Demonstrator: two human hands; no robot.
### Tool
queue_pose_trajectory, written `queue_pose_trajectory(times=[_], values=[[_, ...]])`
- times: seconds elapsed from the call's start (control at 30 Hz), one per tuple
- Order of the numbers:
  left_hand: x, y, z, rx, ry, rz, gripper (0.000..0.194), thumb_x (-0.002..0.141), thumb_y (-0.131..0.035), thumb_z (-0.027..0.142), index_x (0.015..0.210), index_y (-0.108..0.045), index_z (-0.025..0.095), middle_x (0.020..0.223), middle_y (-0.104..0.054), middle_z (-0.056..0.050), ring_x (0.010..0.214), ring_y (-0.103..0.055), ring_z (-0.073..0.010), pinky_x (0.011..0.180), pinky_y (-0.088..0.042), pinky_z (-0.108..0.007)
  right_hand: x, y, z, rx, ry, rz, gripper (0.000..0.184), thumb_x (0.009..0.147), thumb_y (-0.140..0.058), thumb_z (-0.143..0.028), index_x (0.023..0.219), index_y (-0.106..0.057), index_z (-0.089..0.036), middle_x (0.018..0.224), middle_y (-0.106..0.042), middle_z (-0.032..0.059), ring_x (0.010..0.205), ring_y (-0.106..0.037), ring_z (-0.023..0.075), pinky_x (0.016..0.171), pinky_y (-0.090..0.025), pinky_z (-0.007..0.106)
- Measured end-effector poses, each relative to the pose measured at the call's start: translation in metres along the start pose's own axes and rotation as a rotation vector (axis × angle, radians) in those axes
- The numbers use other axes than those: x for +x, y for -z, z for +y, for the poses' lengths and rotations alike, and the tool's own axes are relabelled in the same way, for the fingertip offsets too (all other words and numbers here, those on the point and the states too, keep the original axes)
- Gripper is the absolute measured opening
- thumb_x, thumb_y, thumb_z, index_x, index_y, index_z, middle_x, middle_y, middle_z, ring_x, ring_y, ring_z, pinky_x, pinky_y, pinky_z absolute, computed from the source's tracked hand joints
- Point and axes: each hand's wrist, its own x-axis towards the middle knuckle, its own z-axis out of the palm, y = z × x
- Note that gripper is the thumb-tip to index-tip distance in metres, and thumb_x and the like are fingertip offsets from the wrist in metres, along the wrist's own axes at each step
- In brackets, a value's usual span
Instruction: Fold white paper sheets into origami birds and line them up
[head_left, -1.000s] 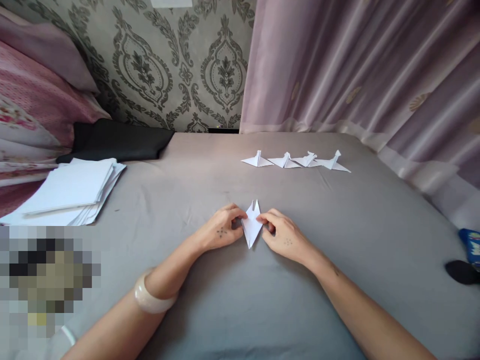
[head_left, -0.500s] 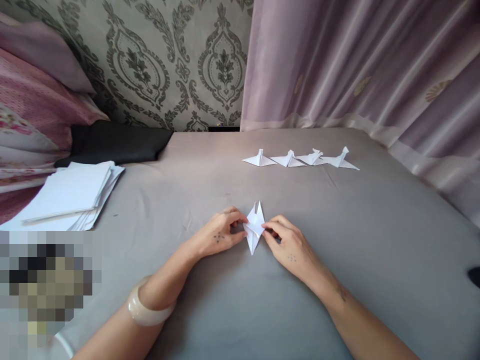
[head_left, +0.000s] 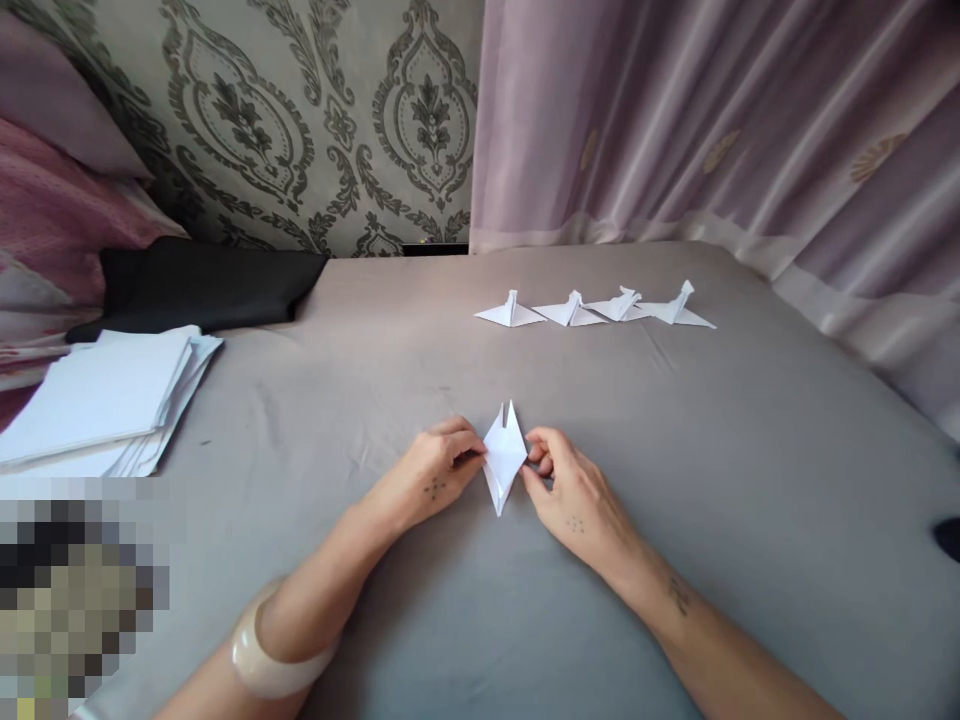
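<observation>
A white paper folded into a narrow diamond [head_left: 505, 456], with two split points at its far end, is between my hands over the grey sheet. My left hand [head_left: 442, 470] pinches its left corner between thumb and fingertips. At the opposite corner, the curled fingers and thumb of my right hand [head_left: 574, 490] close on the edge. The paper's near end comes to a single point facing me. Its underside is hidden.
Several folded paper birds [head_left: 511, 310] stand in a row at the back right. A stack of white paper [head_left: 97, 390] lies at the left, before a black cover [head_left: 202, 285]. A purple curtain [head_left: 637, 120] hangs behind. A pixelated patch covers the lower left.
The paper's near flap, earlier creased across the middle, now lies toward me, leaving a smooth diamond face. Both hands remain at the side corners. The view has shifted slightly.
</observation>
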Motion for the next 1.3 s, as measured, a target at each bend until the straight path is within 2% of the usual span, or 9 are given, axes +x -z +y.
queue_pose_trajectory(times=[0.13,0.23,0.4,0.57,0.83,1.07,1.3], values=[[0.000,0.001,0.001,-0.023,0.010,-0.015,0.014,0.087,-0.053,0.015,0.088,-0.067,0.017,0.091,-0.062,-0.004,0.070,-0.058,-0.0102,0.065,-0.045,-0.021,-0.001,0.002,-0.004,-0.054,0.039,-0.019,0.015,0.086,-0.052,-0.020,0.101,-0.056,-0.022,0.098,-0.062,0.0038,0.086,-0.060,0.0178,0.073,-0.046,0.029],[0.001,0.002,0.003,-0.042,0.032,-0.024,0.013,0.087,-0.053,0.017,0.086,-0.066,0.017,0.088,-0.061,-0.004,0.070,-0.058,-0.0107,0.065,-0.045,-0.021,-0.001,0.002,-0.004,-0.079,0.046,-0.027,0.012,0.089,-0.050,-0.021,0.097,-0.059,-0.022,0.097,-0.061,0.0046,0.084,-0.060,0.0173,0.072,-0.046,0.029],[0.001,0.003,0.005,-0.011,0.079,-0.005,0.015,0.089,-0.053,0.021,0.082,-0.066,0.018,0.086,-0.061,-0.003,0.071,-0.058,-0.0115,0.064,-0.043,-0.022,0.000,0.002,-0.003,-0.067,0.033,-0.025,0.016,0.093,-0.046,-0.024,0.091,-0.062,-0.022,0.093,-0.062,0.0044,0.079,-0.060,0.0161,0.070,-0.045,0.028],[0.000,0.001,0.003,0.002,0.066,0.004,0.021,0.093,-0.047,0.024,0.084,-0.065,0.018,0.089,-0.061,-0.004,0.075,-0.059,-0.0130,0.069,-0.045,-0.023,0.004,0.002,-0.003,-0.049,-0.020,-0.047,0.020,0.095,-0.044,-0.026,0.089,-0.063,-0.022,0.091,-0.062,0.0031,0.079,-0.061,0.0157,0.071,-0.044,0.028],[0.004,-0.004,0.006,0.080,0.137,0.017,0.020,0.092,-0.046,0.023,0.081,-0.062,0.016,0.087,-0.059,-0.005,0.066,-0.056,-0.0114,0.062,-0.044,-0.022,0.012,0.001,-0.003,-0.036,-0.100,-0.039,0.022,0.092,-0.047,-0.030,0.080,-0.064,-0.022,0.084,-0.062,0.0017,0.074,-0.059,0.0153,0.067,-0.043,0.027],[0.007,-0.003,0.007,0.112,0.143,0.006,0.018,0.090,-0.048,0.023,0.078,-0.060,0.016,0.086,-0.059,-0.006,0.066,-0.056,-0.0123,0.060,-0.045,-0.023,0.016,0.001,-0.005,-0.037,-0.145,-0.034,0.022,0.090,-0.050,-0.031,0.077,-0.065,-0.022,0.084,-0.065,0.0013,0.070,-0.059,0.0147,0.063,-0.042,0.027],[0.007,-0.006,0.004,0.139,0.139,0.010,0.017,0.089,-0.048,0.023,0.077,-0.059,0.017,0.086,-0.060,-0.005,0.067,-0.056,-0.0125,0.059,-0.044,-0.023,0.016,-0.001,-0.005,-0.075,-0.117,-0.002,0.022,0.090,-0.050,-0.032,0.076,-0.064,-0.022,0.081,-0.065,0.0013,0.067,-0.059,0.0144,0.060,-0.040,0.027]])
